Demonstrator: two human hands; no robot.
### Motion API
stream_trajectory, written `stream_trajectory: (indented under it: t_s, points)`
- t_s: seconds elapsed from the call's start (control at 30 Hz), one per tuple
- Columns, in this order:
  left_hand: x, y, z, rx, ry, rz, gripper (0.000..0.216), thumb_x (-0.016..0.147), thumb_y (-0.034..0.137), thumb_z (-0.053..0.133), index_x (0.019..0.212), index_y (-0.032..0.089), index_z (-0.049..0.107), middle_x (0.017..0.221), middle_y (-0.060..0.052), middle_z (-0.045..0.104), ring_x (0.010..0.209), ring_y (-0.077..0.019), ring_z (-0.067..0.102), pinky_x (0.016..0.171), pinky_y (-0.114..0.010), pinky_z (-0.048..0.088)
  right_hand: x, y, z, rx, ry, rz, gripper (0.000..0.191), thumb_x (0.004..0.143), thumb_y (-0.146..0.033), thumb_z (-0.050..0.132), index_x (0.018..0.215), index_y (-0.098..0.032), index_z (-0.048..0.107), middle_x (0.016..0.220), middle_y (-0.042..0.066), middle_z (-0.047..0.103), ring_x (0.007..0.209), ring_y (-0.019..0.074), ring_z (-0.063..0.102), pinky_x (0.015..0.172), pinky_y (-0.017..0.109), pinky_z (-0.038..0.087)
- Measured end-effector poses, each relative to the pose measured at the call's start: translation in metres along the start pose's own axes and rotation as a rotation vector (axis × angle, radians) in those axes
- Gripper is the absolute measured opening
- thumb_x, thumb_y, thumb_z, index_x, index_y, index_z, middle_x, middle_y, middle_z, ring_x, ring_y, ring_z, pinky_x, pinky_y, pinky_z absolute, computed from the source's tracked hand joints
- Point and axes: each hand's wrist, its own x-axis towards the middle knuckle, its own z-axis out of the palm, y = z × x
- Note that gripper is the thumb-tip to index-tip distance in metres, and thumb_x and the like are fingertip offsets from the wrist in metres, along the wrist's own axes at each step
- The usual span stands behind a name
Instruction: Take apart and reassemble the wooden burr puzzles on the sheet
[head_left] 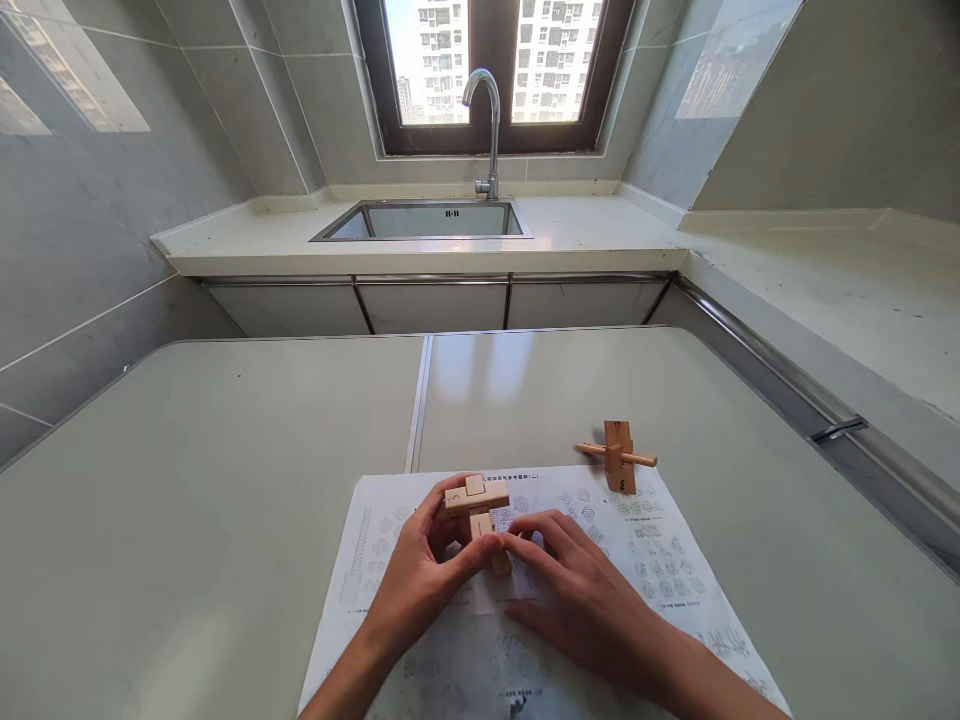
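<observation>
My left hand [427, 565] grips a partly joined wooden burr puzzle [480, 495] of light, notched blocks, with its thumb along the lower block. A number is marked on one block's face. My right hand [574, 585] is close on the right, its index fingertip at the lower block beside my left thumb. The right thumb is apart from the fingers, and nothing shows in its grasp. Both hands are above a printed sheet [675, 590] with rows of small puzzle drawings. My left fingers behind the blocks are partly hidden.
Beyond the sheet's top right corner, another set of wooden pieces [619, 470] stands crossed by a thin rod. The pale table [225, 480] has a seam [420, 400] running away from me. Behind it are a counter [585, 225], a sink [337, 230] and a faucet [493, 130].
</observation>
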Motion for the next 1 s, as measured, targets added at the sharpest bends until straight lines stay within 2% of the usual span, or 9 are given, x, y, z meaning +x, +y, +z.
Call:
stream_trajectory:
  t_s: [0.23,0.37,0.5,0.63,0.73,0.8,0.9,1.0]
  points:
    - [0.002,0.0,0.0,-0.006,-0.014,0.012,0.068,0.083,0.052,0.084,0.136,0.022,0.054,0.126,-0.011,0.073,0.112,-0.0264,0.07,0.098,-0.035,0.053,0.001,0.001,0.006,-0.018,0.086,0.044,0.055,0.074,-0.007,0.085,0.12,-0.023,0.06,0.119,0.011,0.064,0.107,0.031,0.065,0.087,0.049,0.063]
    - [0.002,0.0,0.001,0.006,-0.015,0.019,0.069,0.082,0.053,0.084,0.135,0.022,0.054,0.123,-0.01,0.074,0.112,-0.0256,0.069,0.097,-0.033,0.052,0.002,0.002,0.007,-0.025,0.101,0.096,0.045,0.074,-0.006,0.079,0.11,-0.023,0.057,0.115,0.01,0.064,0.102,0.0304,0.064,0.084,0.048,0.062]
    - [0.002,0.0,0.0,0.024,-0.006,0.021,0.069,0.082,0.052,0.084,0.137,0.022,0.053,0.12,-0.01,0.075,0.11,-0.0253,0.069,0.096,-0.033,0.053,0.001,0.005,0.008,-0.008,0.137,0.125,0.039,0.082,-0.008,0.068,0.116,-0.024,0.057,0.112,0.01,0.063,0.099,0.029,0.064,0.082,0.047,0.061]
    - [0.001,0.002,0.001,0.047,-0.002,0.021,0.065,0.083,0.05,0.083,0.135,0.023,0.055,0.124,-0.01,0.074,0.11,-0.025,0.069,0.095,-0.033,0.053,0.0,0.009,0.007,-0.015,0.165,0.145,0.042,0.089,-0.006,0.056,0.125,-0.026,0.057,0.113,0.01,0.063,0.099,0.029,0.064,0.082,0.048,0.06]
    - [0.0,0.004,0.002,0.066,0.007,0.023,0.063,0.084,0.048,0.083,0.135,0.024,0.055,0.127,-0.011,0.073,0.108,-0.024,0.069,0.094,-0.033,0.053,0.0,0.011,0.005,-0.035,0.186,0.187,0.038,0.095,-0.012,0.056,0.131,-0.024,0.055,0.114,0.012,0.063,0.103,0.0306,0.063,0.085,0.05,0.06]
    - [0.0,0.005,0.003,0.088,0.015,0.028,0.063,0.084,0.048,0.083,0.135,0.024,0.055,0.126,-0.011,0.072,0.105,-0.0234,0.069,0.092,-0.033,0.054,0.0,0.012,0.004,-0.043,0.196,0.205,0.03,0.097,-0.015,0.057,0.125,-0.024,0.058,0.114,0.012,0.063,0.103,0.0302,0.064,0.085,0.049,0.06]
    - [-0.001,0.004,0.003,0.127,0.029,0.03,0.064,0.084,0.048,0.082,0.136,0.024,0.054,0.12,-0.01,0.074,0.1,-0.023,0.069,0.088,-0.034,0.054,0.0,0.013,0.003,-0.038,0.212,0.2,0.019,0.1,-0.015,0.058,0.116,-0.024,0.062,0.112,0.01,0.064,0.099,0.0279,0.065,0.081,0.043,0.061]
    - [-0.002,0.001,0.003,0.168,0.036,0.032,0.065,0.086,0.048,0.081,0.139,0.024,0.052,0.109,-0.008,0.075,0.101,-0.0243,0.069,0.084,-0.034,0.054,0.0,0.012,0.001,-0.005,0.217,0.181,0.019,0.104,-0.019,0.057,0.12,-0.026,0.062,0.105,0.007,0.068,0.089,0.0239,0.068,0.073,0.036,0.06]
